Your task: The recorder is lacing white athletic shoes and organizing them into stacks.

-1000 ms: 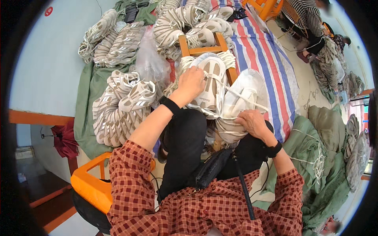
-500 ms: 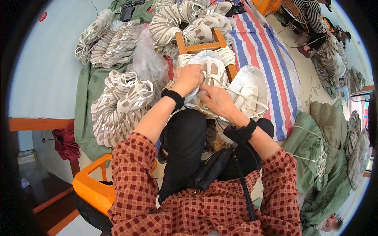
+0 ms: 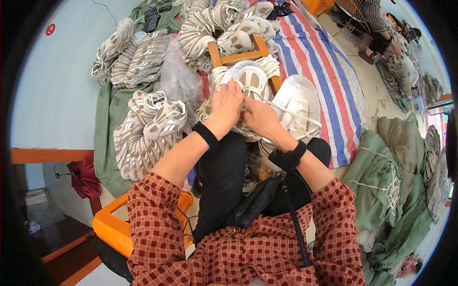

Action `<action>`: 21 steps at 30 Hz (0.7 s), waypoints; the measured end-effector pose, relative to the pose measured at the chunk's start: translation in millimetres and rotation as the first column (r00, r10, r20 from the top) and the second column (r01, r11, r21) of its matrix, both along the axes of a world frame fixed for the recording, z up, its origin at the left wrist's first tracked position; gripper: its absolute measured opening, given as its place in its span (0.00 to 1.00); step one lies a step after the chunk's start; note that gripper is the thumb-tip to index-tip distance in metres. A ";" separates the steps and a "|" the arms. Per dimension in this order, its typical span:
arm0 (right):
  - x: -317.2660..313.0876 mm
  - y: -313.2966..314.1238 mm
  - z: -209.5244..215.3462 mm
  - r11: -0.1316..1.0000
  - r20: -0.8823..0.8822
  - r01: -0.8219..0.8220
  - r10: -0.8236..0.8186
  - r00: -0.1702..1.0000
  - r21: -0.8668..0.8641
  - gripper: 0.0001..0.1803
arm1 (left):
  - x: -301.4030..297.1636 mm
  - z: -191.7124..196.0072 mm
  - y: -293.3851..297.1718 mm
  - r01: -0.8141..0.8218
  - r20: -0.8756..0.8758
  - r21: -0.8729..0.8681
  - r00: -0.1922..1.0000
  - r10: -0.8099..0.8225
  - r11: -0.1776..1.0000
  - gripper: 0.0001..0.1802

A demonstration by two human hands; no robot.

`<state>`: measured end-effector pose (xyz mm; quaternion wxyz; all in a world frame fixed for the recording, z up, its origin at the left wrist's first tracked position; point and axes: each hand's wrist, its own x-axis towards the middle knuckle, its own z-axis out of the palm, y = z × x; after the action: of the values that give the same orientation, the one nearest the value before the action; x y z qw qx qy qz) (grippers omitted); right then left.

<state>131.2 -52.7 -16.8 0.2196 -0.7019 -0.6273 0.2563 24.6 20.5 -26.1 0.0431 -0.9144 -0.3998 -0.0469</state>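
Note:
My left hand and my right hand meet over a white and beige shoe upper that lies on my lap, against a wooden frame. Both hands pinch the upper and its white lace at the near edge. A second white upper lies just right of my right hand, with loose laces trailing across it. Each wrist wears a black band. My knees, in black trousers, sit below the hands.
Stacks of white and beige shoe uppers lie on a green cloth to my left and further back. A striped sheet covers the floor on the right. Green sacks are at right, an orange stool under me. Another person sits far right.
My right hand has moved up and left from the white upper on my right to join my left hand on the upper at the wooden frame.

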 end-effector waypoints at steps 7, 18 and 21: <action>-23.1 -7.7 5.5 0.970 0.608 -0.237 0.221 0.762 -0.055 0.12 | -21.5 13.8 9.4 0.054 0.281 0.014 0.958 -0.056 0.998 0.18; -11.5 16.6 -5.8 0.989 0.335 0.024 -0.073 0.939 0.148 0.10 | -29.8 14.2 41.6 0.186 0.258 -0.336 0.961 -0.100 0.923 0.17; -16.6 26.6 -11.3 0.985 0.352 0.071 -0.123 0.928 0.156 0.09 | -29.0 7.7 45.3 0.190 0.277 -0.337 0.956 -0.096 0.922 0.17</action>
<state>114.6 -26.1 -28.1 0.1622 -0.7498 -0.6379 0.0671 -4.4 65.7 -18.4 -0.1805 -0.9199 -0.3355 -0.0929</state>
